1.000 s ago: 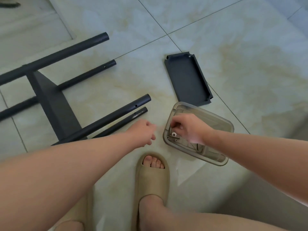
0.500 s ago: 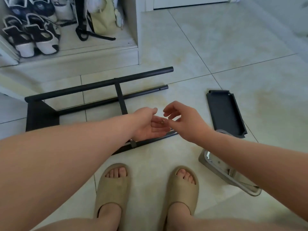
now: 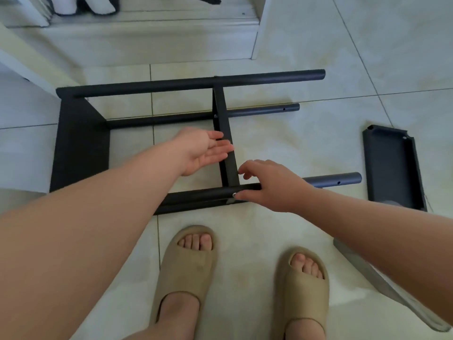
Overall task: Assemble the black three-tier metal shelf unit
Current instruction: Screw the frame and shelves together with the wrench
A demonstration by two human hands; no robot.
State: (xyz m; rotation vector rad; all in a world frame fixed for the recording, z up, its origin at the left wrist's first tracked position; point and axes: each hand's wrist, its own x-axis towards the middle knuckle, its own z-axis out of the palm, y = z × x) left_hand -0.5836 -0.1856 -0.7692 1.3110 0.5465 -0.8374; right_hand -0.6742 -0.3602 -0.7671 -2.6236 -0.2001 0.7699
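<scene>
The black shelf frame (image 3: pixel 81 146) lies on its side on the tiled floor, its four poles pointing right. Its middle shelf panel (image 3: pixel 224 123) stands on edge between the poles. My left hand (image 3: pixel 203 152) is open, palm up, with straight fingers touching that panel's left face. My right hand (image 3: pixel 267 186) pinches a small silver screw (image 3: pixel 234 194) against the near pole (image 3: pixel 196 198), just below the panel. A loose black shelf panel (image 3: pixel 392 168) lies on the floor at the right.
A clear plastic parts tray (image 3: pixel 389 288) lies at the lower right, mostly hidden by my right forearm. My two feet in tan slides (image 3: pixel 186 268) stand just in front of the frame. A white cabinet base (image 3: pixel 259 28) and shoes are at the back.
My hands have parted. The right hand went down to the near pole with the screw, and the left hand moved up to the middle panel. The view tilted down slightly.
</scene>
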